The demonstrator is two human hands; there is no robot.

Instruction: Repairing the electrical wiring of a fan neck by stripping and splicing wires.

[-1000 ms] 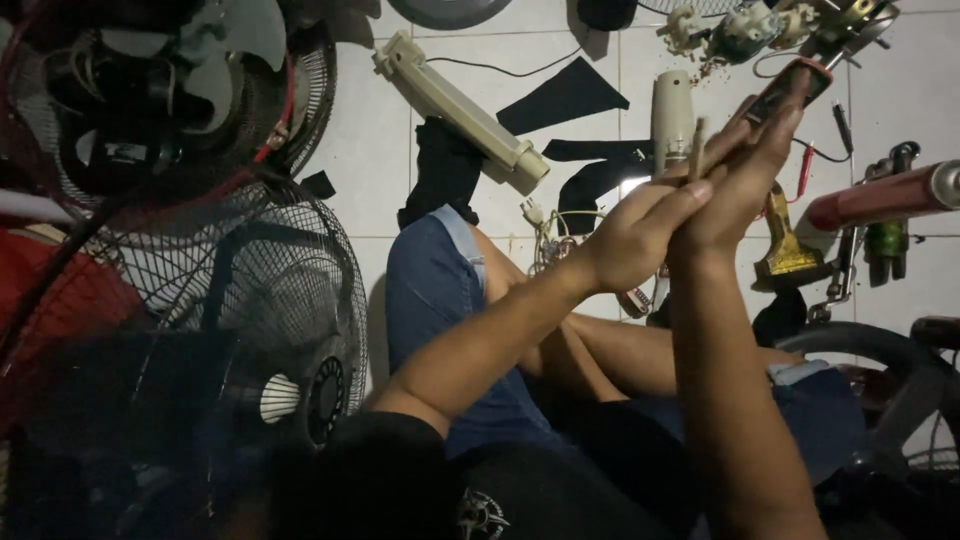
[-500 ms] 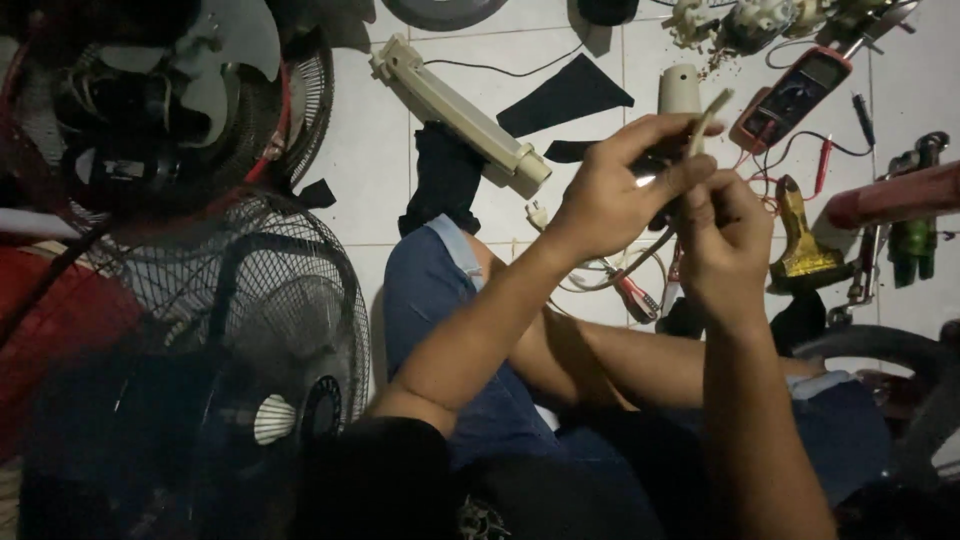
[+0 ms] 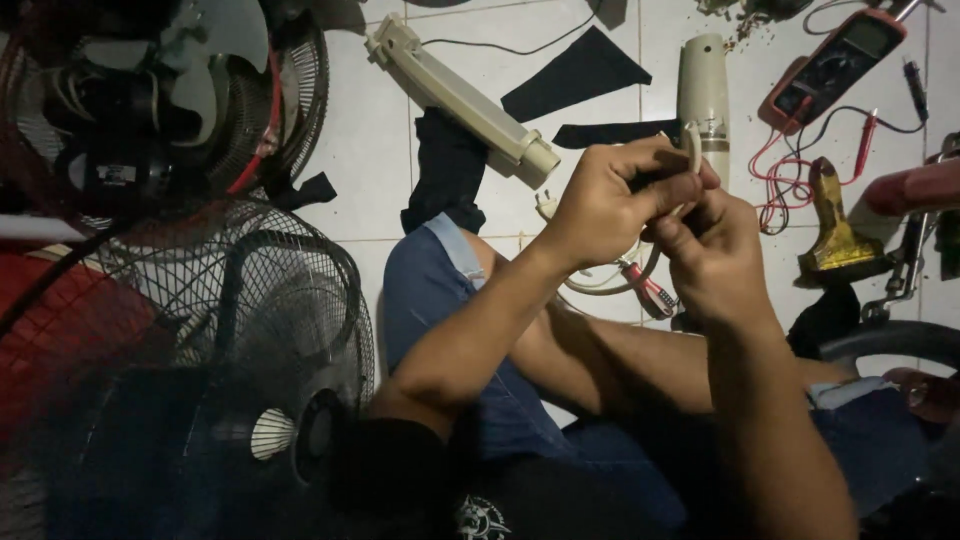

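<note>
Only the head view to go on here. My left hand (image 3: 605,205) and right hand (image 3: 715,255) are up together over my lap, touching each other. Left fingers are curled tight around a small white plastic piece (image 3: 692,145) that pokes out just above the thumb; what's deeper inside the fist is too dark to make out. Right-hand fingers are bunched together and pressed against the left ones, but I can't tell if they actually pinch anything. Just below the hands a white cable (image 3: 600,285) loops across the tile. Further out on the floor: a cream fan column (image 3: 703,85), a multimeter (image 3: 835,65) with red leads, a brass-coloured scraper (image 3: 835,235), and a black fan grille (image 3: 250,300) off to my left.
</note>
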